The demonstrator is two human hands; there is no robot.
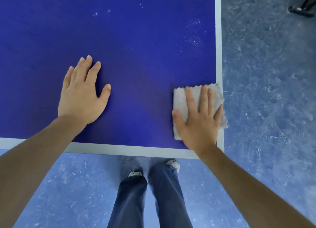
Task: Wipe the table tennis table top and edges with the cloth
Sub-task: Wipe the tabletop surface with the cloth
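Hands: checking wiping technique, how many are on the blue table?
2: the left hand lies flat on the blue table top; the right hand presses the grey fluffy cloth at its near right corner.

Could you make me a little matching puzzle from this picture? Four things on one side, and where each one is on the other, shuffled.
1 left hand
2 right hand
3 cloth
4 white specks

a pressing flat on the cloth
b palm down on the bare blue table top
c scattered farther up the table
d lying across the white side line

Pairs: 1-b, 2-a, 3-d, 4-c
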